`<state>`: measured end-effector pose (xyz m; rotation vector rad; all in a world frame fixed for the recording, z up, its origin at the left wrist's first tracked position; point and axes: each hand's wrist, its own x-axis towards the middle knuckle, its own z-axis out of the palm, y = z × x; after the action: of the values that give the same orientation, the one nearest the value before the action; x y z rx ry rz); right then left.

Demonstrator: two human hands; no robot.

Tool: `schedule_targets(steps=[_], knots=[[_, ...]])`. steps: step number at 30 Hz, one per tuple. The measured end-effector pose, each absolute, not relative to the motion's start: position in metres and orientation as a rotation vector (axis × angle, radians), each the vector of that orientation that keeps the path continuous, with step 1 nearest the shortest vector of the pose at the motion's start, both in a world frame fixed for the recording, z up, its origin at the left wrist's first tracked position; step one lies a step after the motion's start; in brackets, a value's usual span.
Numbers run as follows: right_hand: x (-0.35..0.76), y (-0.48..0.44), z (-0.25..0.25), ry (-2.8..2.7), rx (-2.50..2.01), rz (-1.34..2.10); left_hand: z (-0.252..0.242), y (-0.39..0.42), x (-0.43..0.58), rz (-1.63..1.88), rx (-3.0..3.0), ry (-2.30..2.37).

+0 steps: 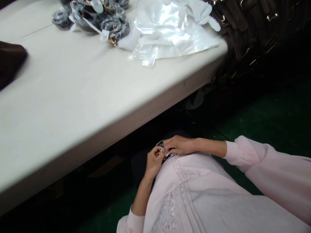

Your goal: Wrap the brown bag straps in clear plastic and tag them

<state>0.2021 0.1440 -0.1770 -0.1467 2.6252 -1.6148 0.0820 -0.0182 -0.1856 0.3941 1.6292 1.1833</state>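
Observation:
Low at my lap, below the table edge, my left hand [155, 160] is closed, fingertips pinched at a small white plastic strip [167, 153]. From the other side my right hand [181, 144] bends over the same strip, its fingers closed around it. Between and behind the hands shows part of a dark coiled strap [159, 143] in clear plastic, with a bit of gold-coloured metal. Most of the strap is hidden by my fingers.
On the white table [73, 97] lie several plastic-wrapped coiled straps [114, 27] with white tags. Beside them is a pile of clear plastic bags [170, 35] with white toothed strips [201, 13]. Dark brown buckled straps [240, 22] hang at the right. A brown object [11, 63] sits left.

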Motion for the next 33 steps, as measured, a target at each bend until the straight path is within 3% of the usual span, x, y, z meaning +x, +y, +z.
schedule_targets(steps=[9,16,23,29,33], knots=[[0.198,0.12,-0.183,3.023,-0.148,-1.245,-0.195,-0.021,0.083,1.294,0.294,1.621],[0.201,0.137,-0.175,2.955,-0.414,-1.411,-0.2,-0.02,0.081,1.415,0.063,1.442],[0.2,0.142,-0.181,2.983,-0.339,-1.427,-0.196,-0.02,0.078,1.482,0.013,1.346],[0.23,0.136,-0.189,2.703,0.173,-1.878,-0.188,-0.019,0.086,1.389,0.205,1.303],[0.243,0.123,-0.187,2.381,0.85,-2.371,-0.182,-0.016,0.087,1.395,0.285,1.271]])
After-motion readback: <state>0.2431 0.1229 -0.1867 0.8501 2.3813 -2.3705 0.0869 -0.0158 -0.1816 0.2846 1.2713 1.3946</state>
